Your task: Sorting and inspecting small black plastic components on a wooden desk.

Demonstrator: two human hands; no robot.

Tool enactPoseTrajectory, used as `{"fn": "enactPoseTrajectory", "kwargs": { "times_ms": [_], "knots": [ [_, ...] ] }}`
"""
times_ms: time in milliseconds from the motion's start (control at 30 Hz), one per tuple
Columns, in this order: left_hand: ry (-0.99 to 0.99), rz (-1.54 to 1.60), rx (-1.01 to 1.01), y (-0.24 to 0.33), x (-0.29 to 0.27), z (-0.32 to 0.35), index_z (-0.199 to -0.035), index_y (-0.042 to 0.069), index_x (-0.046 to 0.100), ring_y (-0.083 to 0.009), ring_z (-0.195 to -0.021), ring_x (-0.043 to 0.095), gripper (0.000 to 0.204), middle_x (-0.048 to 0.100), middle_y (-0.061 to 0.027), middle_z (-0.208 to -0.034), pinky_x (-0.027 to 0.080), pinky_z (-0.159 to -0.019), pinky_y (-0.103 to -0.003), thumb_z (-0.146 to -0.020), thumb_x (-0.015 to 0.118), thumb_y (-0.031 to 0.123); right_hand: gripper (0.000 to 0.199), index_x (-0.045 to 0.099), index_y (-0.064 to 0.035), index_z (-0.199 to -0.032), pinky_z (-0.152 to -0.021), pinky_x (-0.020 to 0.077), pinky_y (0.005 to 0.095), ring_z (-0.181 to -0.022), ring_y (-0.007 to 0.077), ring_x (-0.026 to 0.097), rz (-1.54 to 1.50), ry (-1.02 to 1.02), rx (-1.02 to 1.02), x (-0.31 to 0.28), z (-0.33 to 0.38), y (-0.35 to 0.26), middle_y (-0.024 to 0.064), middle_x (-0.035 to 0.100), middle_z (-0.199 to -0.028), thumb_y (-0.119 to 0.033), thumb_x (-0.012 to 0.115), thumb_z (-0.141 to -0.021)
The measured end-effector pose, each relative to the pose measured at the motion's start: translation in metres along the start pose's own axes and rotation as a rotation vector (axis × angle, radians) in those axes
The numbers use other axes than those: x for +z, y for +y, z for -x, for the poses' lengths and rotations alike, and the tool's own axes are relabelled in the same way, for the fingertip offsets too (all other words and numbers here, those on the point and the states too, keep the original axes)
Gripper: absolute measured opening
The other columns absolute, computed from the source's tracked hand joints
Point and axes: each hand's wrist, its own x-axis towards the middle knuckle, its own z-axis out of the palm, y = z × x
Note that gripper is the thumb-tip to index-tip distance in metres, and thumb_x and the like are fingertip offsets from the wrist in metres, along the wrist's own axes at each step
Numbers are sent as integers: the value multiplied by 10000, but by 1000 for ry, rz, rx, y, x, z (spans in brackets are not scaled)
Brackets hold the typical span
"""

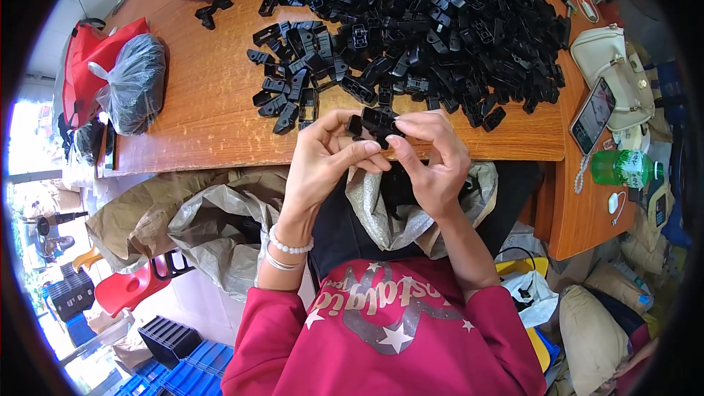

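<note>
Both my hands meet at the table's near edge around black plastic parts. My left hand [323,150] is closed on a black plastic part [375,119], its thumb pressed along the lower side. From the other side, the thumb and fingers of my right hand [434,158] pinch at the same spot; whether they grip this part or a second small one is hidden. Just beyond my hands, a big heap of similar black plastic parts [440,37] covers the far side of the wooden table [198,95], with looser ones spread at its left.
Open woven sacks [227,213] stand below the table edge, one [370,205] between my forearms. At left sit a red bag [84,66] and a tied clear plastic bag [136,81]. At right are a phone [592,116], a cream handbag [612,66] and a green bottle [623,169].
</note>
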Motion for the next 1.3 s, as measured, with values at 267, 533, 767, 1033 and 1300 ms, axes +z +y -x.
{"fn": "enactPoseTrajectory", "kwargs": {
  "times_ms": [267,533,767,1033,1300],
  "knots": [
    [-37,-124,-7,2,0,6,-1082,-103,571,-189,-641,690,242,673,-125,-726,547,-550,-240,-875,644,0,204,661,-25,-905,-731,496,324,-833,239,620,17,-79,-64,-4,1,-3,91,673,-915,24,747,-726],
    [-60,-542,321,-17,6,27,-1205,-1,547,-147,-746,689,344,656,-122,-925,522,-609,-234,-867,577,-56,263,662,4,-1059,-827,487,309,-943,237,637,-214,-245,312,-11,12,-8,134,650,-1075,-39,691,-802],
    [-24,-899,488,-12,-8,19,-1129,14,572,-204,-709,622,341,616,-107,-891,481,-574,-294,-820,702,80,186,684,11,-964,-777,495,323,-854,254,639,24,-612,217,-47,-2,-3,124,656,-889,-32,704,-783],
    [23,-1476,788,-8,-11,-14,-940,8,588,-302,-898,560,236,539,-137,-1027,487,-726,-383,-717,649,-35,149,618,17,-900,-729,486,398,-839,306,595,678,-247,-97,-5,-9,23,140,604,-925,-16,687,-771],
    [139,-760,445,-15,-9,3,-1097,-5,501,-209,-629,565,281,575,-121,-781,461,-604,-309,-863,647,46,116,608,46,-992,-729,500,245,-874,136,603,102,9,308,-17,5,8,100,540,-1044,33,589,-878]
  ]
}}
